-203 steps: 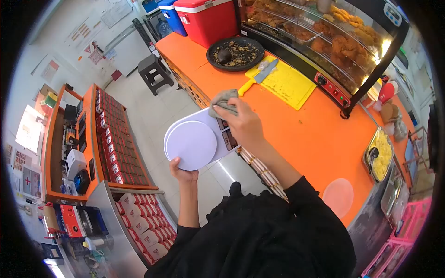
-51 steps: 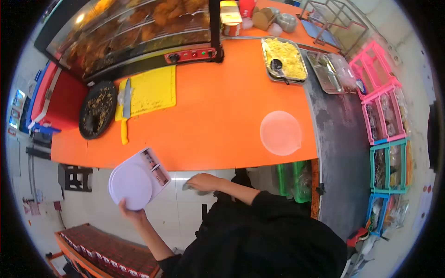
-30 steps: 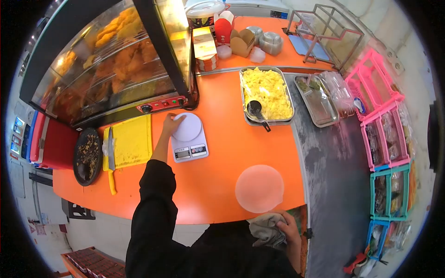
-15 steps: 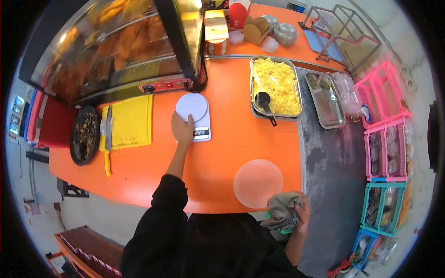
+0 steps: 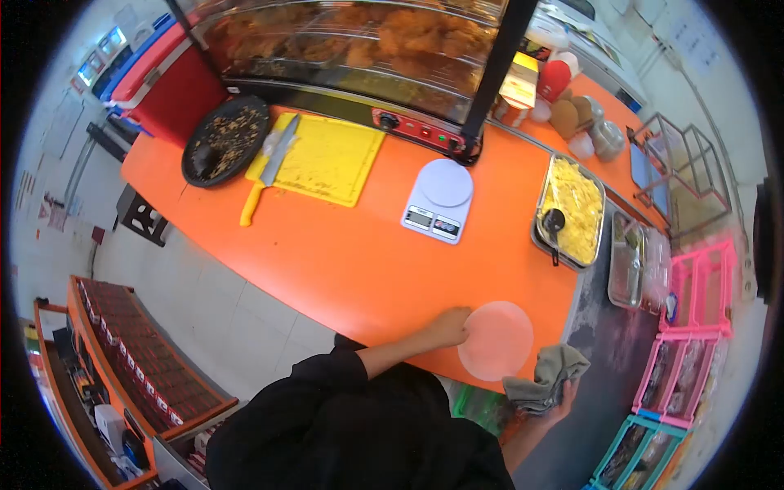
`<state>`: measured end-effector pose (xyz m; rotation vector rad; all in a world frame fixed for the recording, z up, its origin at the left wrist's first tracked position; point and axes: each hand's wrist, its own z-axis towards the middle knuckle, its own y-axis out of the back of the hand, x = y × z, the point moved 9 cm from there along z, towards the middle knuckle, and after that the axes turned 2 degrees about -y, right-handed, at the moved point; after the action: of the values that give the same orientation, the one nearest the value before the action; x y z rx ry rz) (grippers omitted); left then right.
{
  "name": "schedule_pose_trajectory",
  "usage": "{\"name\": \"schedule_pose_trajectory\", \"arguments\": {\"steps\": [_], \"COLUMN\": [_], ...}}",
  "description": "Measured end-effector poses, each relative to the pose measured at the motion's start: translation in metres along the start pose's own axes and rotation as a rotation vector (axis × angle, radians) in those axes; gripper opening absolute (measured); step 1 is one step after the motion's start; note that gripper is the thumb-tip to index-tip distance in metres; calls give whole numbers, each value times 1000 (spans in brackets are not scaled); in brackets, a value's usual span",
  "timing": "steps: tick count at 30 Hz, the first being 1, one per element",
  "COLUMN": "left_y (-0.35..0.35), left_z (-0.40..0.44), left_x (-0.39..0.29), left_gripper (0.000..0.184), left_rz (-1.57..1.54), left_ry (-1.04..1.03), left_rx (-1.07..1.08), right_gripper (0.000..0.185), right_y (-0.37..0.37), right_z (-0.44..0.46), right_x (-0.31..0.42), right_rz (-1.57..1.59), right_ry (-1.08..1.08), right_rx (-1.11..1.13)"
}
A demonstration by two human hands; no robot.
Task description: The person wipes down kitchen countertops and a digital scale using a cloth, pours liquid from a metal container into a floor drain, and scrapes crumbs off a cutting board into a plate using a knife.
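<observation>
My left hand (image 5: 448, 327) is at the left edge of a round, translucent plastic lid (image 5: 496, 341) lying on the orange table. Its fingers are curled closed at the lid's rim, with the fingertips partly hidden. My right hand (image 5: 563, 398) grips a crumpled grey-green cloth (image 5: 548, 377) just past the table's front edge, below and right of the lid. Farther back stands a white digital kitchen scale (image 5: 439, 200) with nothing on its round plate.
A glass warmer of fried food (image 5: 351, 49) stands behind. Leftward are a yellow cutting board (image 5: 331, 163), a knife (image 5: 278, 157) and a black pan (image 5: 226, 143). A tray of yellow food (image 5: 572, 214) with a black ladle (image 5: 554, 224) is at right, near pink baskets (image 5: 698, 286).
My left hand has left the scale and come to the lid's left edge. The view has turned left, shifting the scene rightward. My right hand keeps hold of the cloth.
</observation>
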<state>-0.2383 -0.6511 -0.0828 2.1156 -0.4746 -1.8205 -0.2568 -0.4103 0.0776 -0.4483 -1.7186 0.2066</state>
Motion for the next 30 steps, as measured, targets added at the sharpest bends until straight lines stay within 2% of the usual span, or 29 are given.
{"name": "schedule_pose_trajectory", "arguments": {"steps": [1, 5, 8, 10, 11, 13, 14, 16, 18, 19, 20, 22, 24, 26, 28, 30], "left_y": [14, 63, 113, 144, 162, 233, 276, 372, 461, 497, 530, 578, 605, 610, 614, 614], "left_z": [-11, -54, -89, -111, -124, -152, -168, -201, -225, -230, -227, -212, -181, -152, -127, -114], "left_x": [-4, 20, -7, 21, 37, 81, 102, 135, 164, 170, 169, 163, 177, 200, 220, 231], "left_gripper": [42, 37, 41, 39, 38, 34, 32, 29, 28, 29, 30, 31, 31, 30, 26, 18], "left_rz": [-38, -9, -216, -205, -200, -257, -285, -23, 210, 375, 545, 833, 986, 1085, 1147, 1137], "left_ry": [17, 44, 8, 57, 81, 105, 114, 165, 45, 22, -9, 66, -16, -57, -45, -78], "left_rx": [-32, -149, 74, 63, 64, -147, -254, -443, -693, -713, -739, -706, -679, -618, -531, -500], "right_gripper": [55, 52, 49, 46, 44, 42, 41, 39, 39, 39, 39, 38, 41, 55, 57, 56], "right_y": [-4, -106, -184, -241, -266, -312, -338, -381, -394, -398, -416, -469, -509, -553, -583, -594], "right_z": [0, -32, -58, -84, -93, -109, -118, -145, -157, -165, -181, -226, -248, -279, -294, -294], "right_x": [-6, -37, -81, -115, -132, -178, -187, -210, -259, -275, -273, -276, -347, -407, -428, -441], "right_rz": [-2, 67, 173, 164, 10, -300, -532, -1010, -1421, -1633, -1679, -1746, -1204, -1209, -1323, -1411], "right_ry": [13, -122, -251, -355, -317, -236, -64, 266, 416, 488, 612, 863, 513, 373, 456, 455], "right_rx": [33, 299, 425, 456, 524, 642, 675, 709, 642, 609, 551, 420, 777, 840, 697, 659]}}
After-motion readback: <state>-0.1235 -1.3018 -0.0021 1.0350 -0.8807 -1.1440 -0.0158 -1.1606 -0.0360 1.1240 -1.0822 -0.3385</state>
